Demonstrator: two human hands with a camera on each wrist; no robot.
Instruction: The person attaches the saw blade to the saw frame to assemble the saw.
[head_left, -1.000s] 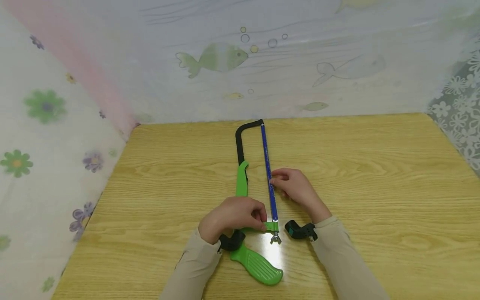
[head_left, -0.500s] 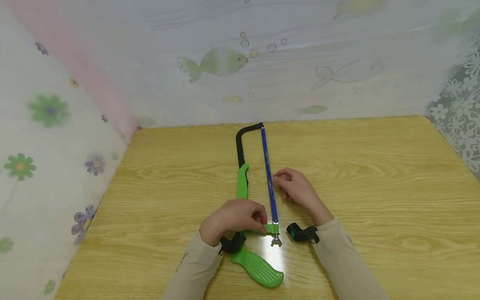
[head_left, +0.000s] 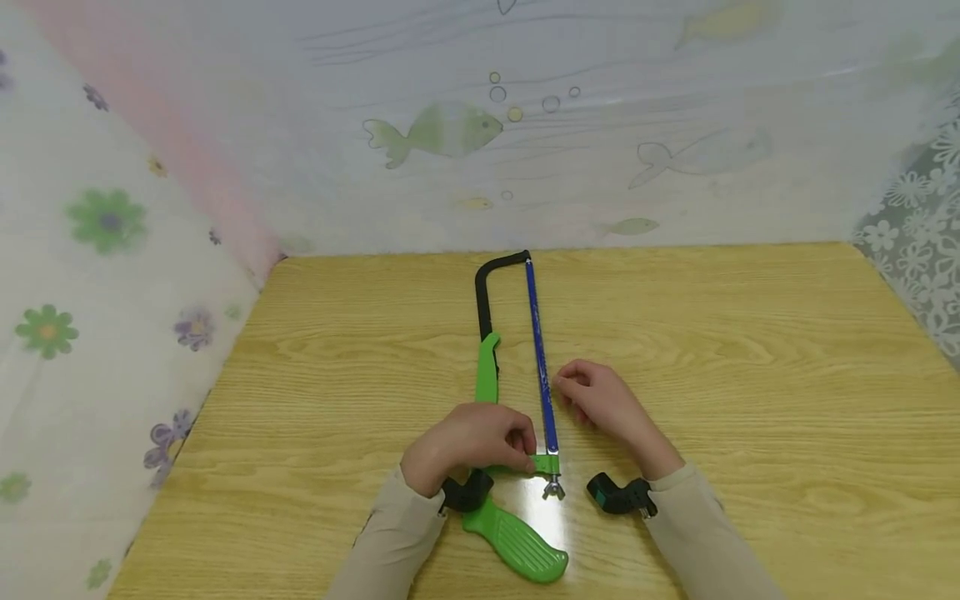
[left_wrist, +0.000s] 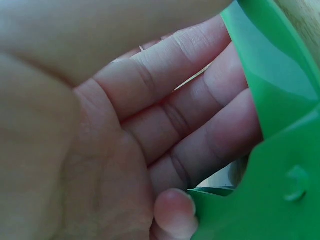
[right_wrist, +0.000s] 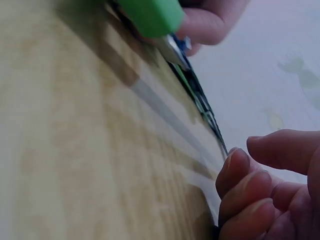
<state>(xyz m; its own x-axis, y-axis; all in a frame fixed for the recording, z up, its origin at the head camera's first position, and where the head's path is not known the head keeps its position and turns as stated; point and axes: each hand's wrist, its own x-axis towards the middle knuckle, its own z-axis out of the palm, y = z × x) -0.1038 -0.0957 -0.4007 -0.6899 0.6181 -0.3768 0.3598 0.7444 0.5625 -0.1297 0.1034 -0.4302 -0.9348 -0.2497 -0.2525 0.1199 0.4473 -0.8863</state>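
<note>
Two hands flanked the blue blade (head_left: pixel 540 350) on my remote feed, and I judged a nicked fingertip the likeliest trouble. I had the right hand (head_left: pixel 600 402) just to the blade's right, fingers loosely curled, thumb and fingertips apart, holding nothing; I could see no contact. A careless drift inward could have put those fingertips on the teeth (which edge carried them, I could not make out).

My second worry was slip. The left hand (head_left: pixel 471 437), left of the blade's near end, had thumb and fingers clamped on the green crosspiece (head_left: pixel 546 464). That seemed a small hold for so long a tool, and a sideways push on the blade might have swivelled everything on the smooth table (head_left: pixel 337 350). Had the wing nut (head_left: pixel 553 488), just beyond the blade's near end, been slack, the blade could have sprung loose; I could not tell its tension.

As for the hacksaw (head_left: pixel 487 371) itself, it lay flat, partly under the left hand and to the left of the right one. Its black bow (head_left: pixel 482 304) curved round to the blade's far end, and its green handle (head_left: pixel 525 548) lay nearer the person than the blade.
</note>
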